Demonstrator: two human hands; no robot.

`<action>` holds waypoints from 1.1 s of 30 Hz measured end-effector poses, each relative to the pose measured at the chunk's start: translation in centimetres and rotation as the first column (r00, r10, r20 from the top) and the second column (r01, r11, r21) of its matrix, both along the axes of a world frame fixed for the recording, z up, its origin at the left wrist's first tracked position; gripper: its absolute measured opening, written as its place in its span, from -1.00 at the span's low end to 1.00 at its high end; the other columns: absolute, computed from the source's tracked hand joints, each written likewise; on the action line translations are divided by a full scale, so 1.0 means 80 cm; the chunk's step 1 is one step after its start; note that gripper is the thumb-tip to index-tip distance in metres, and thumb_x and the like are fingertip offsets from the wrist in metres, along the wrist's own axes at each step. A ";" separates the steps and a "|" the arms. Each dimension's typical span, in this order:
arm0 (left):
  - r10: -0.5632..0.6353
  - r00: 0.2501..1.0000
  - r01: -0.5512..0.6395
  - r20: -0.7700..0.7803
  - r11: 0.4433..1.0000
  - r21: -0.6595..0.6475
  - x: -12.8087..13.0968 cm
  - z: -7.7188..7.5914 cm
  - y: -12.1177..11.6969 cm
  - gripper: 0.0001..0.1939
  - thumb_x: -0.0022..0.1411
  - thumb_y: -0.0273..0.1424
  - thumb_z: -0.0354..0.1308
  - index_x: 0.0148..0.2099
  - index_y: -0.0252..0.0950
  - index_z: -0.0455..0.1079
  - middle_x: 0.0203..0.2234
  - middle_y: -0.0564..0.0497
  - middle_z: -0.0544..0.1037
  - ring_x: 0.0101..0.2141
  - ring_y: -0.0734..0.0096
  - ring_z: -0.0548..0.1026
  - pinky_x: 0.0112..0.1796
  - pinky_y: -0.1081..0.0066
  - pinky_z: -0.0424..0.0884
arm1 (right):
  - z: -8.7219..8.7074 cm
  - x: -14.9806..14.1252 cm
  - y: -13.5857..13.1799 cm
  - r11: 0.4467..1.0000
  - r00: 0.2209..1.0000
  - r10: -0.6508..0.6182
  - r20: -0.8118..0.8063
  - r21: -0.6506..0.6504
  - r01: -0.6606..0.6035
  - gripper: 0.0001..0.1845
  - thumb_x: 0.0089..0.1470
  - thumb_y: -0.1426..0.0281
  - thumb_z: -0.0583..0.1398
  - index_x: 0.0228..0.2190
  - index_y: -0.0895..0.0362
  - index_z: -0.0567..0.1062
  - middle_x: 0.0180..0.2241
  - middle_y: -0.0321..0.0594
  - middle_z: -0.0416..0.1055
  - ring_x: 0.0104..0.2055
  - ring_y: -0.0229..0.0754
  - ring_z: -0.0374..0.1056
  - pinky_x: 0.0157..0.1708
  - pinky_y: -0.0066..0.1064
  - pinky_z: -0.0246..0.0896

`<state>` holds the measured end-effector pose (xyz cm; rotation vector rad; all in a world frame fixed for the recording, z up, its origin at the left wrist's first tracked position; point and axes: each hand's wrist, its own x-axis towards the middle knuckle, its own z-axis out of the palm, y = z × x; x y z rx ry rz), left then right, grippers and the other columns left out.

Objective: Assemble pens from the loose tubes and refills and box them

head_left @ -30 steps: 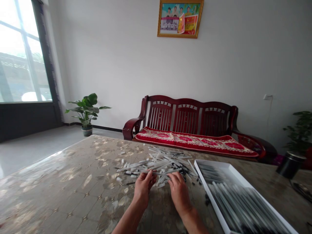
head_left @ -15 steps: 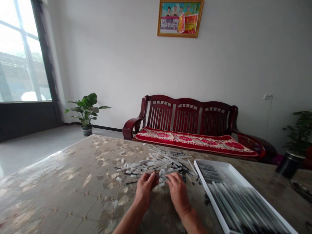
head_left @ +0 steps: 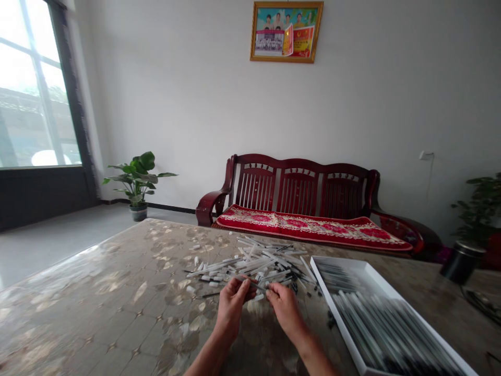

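Note:
My left hand [head_left: 233,303] is closed in a pinch on a thin dark pen refill [head_left: 256,284], which points to the right. At the refill's right end, the fingers of my right hand [head_left: 285,305] are pressed together; what they grip there is too small to make out. Just beyond both hands lies a loose pile of pen parts [head_left: 254,261], with clear barrels, dark refills and small whitish caps. To the right stands a white tray [head_left: 340,318] holding rows of clear pens with black ends [head_left: 395,329].
The table [head_left: 117,313] has a patterned cover. Small black pieces [head_left: 331,318] lie beside the tray's left wall. A black pot [head_left: 462,262] with a plant stands at the right, near a dark cable [head_left: 483,303]. Behind the table is a wooden bench [head_left: 301,183] with a red cover.
My right hand has turned slightly, its fingers now more gathered at the refill's right end. My left hand keeps its pinch in nearly the same place. The view has shifted a little.

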<state>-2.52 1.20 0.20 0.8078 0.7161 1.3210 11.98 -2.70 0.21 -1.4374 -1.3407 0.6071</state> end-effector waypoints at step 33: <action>-0.006 0.988 0.054 0.156 0.952 -0.302 -0.008 0.008 0.018 -0.77 0.18 -0.75 0.12 -0.23 -0.36 0.45 -0.51 0.04 0.60 -0.60 0.57 0.54 -0.55 0.62 0.50 | 0.106 0.174 -0.040 0.918 0.915 -0.396 -0.076 -0.001 0.397 -0.53 -0.06 -0.04 0.14 -0.45 0.13 0.41 -0.51 -0.24 0.44 -0.50 -0.21 0.36 -0.60 -0.48 0.15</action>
